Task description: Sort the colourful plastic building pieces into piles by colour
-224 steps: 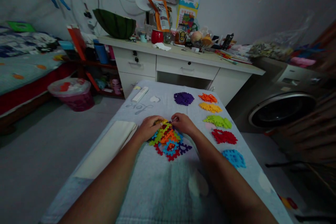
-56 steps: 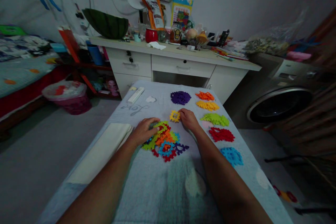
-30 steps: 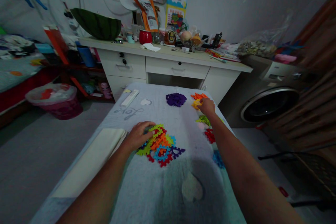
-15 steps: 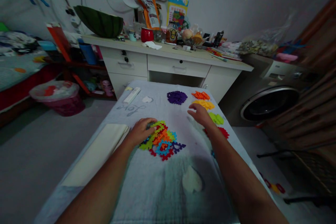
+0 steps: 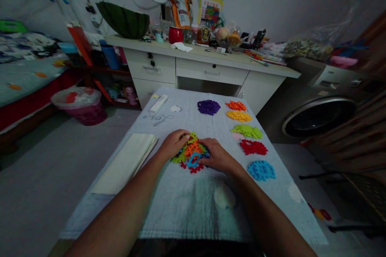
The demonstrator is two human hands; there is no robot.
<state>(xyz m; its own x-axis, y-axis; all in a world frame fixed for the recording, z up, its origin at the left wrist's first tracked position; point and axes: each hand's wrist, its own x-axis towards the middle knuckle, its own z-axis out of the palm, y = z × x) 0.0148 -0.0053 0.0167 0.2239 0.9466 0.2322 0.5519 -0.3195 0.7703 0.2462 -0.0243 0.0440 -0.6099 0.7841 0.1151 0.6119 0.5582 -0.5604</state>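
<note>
A mixed heap of coloured interlocking puzzle tiles (image 5: 191,152) lies in the middle of a grey towel-covered table (image 5: 187,204). My left hand (image 5: 174,143) rests on the heap's left side, fingers curled over the tiles. On the heap's right side lies my right hand (image 5: 217,157), its fingers touching the tiles. Sorted piles lie to the right: purple (image 5: 208,107), orange (image 5: 236,105), yellow (image 5: 239,116), green (image 5: 247,131), red (image 5: 253,147) and blue (image 5: 261,170).
A folded cream cloth (image 5: 126,163) lies at the table's left edge and a white tube (image 5: 159,103) at the far left. Behind stand a cluttered white desk (image 5: 205,68), a washing machine (image 5: 319,108), a pink bin (image 5: 80,104) and a bed (image 5: 24,84).
My right hand carried a yellow tile to the yellow pile, let it go, and has come back to the mixed heap. My left hand stayed on the heap.
</note>
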